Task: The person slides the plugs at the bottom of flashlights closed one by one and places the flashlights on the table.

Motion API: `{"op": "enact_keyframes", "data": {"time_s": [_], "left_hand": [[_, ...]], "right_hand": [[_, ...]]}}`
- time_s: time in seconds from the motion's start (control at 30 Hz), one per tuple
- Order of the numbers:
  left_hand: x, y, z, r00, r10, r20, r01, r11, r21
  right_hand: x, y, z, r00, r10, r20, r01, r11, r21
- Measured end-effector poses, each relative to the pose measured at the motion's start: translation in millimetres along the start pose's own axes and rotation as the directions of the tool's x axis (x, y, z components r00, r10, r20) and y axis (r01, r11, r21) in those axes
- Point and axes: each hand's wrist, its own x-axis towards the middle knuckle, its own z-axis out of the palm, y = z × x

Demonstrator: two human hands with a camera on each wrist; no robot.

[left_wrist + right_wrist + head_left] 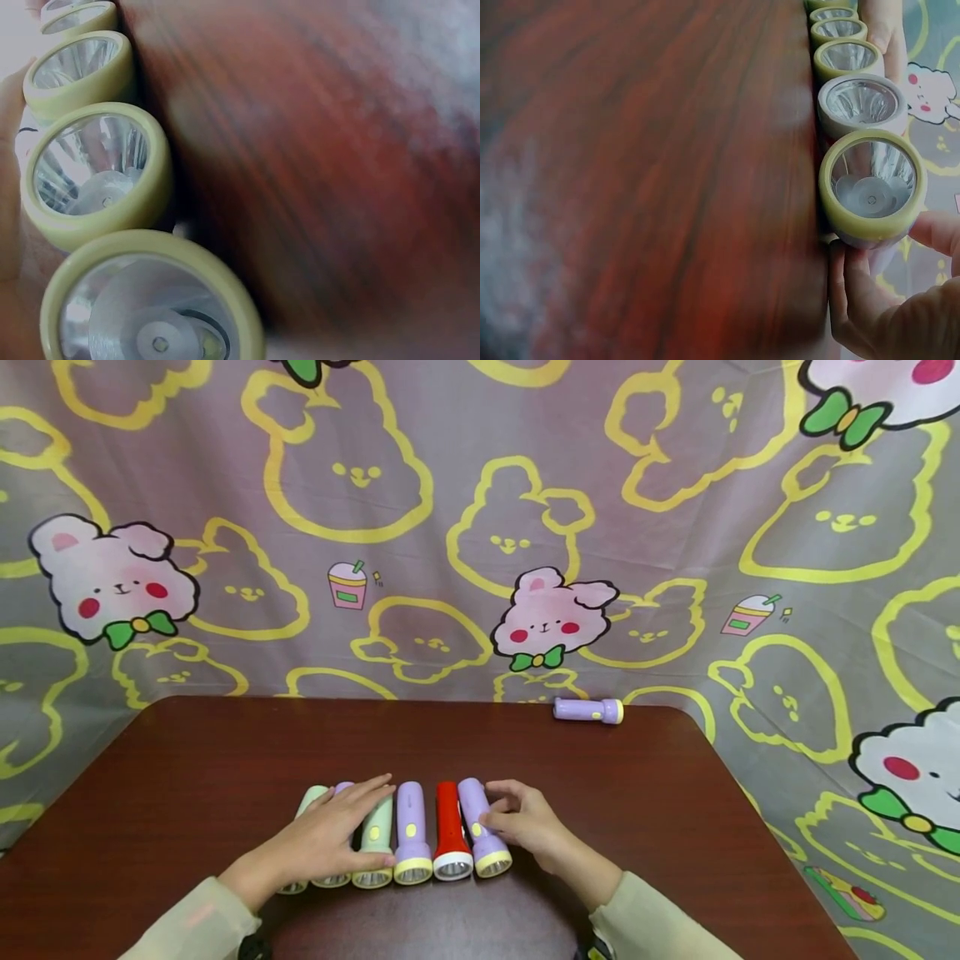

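Note:
Several flashlights lie side by side, lenses toward me. My left hand [322, 827] rests over the left end of the row with fingers stretched out, partly hiding a green flashlight [311, 795], a purple one and another green flashlight [377, 827]. To their right are a purple flashlight [411, 822] and a red flashlight [450, 818] with a white rim. At the right end, my right hand [528, 822] holds a tilted purple flashlight [874, 187] by its side, thumb above and fingers curled lower. Yellow lens rims [97, 172] show in the left wrist view.
Another purple flashlight [588, 710] lies crosswise at the far edge of the dark red-brown table [262, 743]. A patterned curtain [450, 552] hangs right behind the table and along its right side.

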Motion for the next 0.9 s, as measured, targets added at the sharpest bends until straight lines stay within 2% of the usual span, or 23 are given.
{"op": "enact_keyframes", "data": {"time_s": [0.27,0.5,0.9], "left_hand": [[0.8,1.3,-0.9,1.000,0.002,-0.006,-0.002,1.000,-0.001],[0.0,1.8,-0.8,1.000,-0.002,-0.006,0.002,1.000,-0.006],[-0.8,2.0,-0.4,1.000,0.005,-0.013,-0.005,1.000,-0.009]], "right_hand": [[3.0,-2.3,2.7,0.999,-0.036,-0.015,0.035,0.995,-0.090],[5.7,-0.5,1.5,0.994,-0.107,0.007,0.107,0.977,-0.183],[4.0,-1.1,-0.7,0.992,-0.124,0.006,0.123,0.968,-0.217]]}}
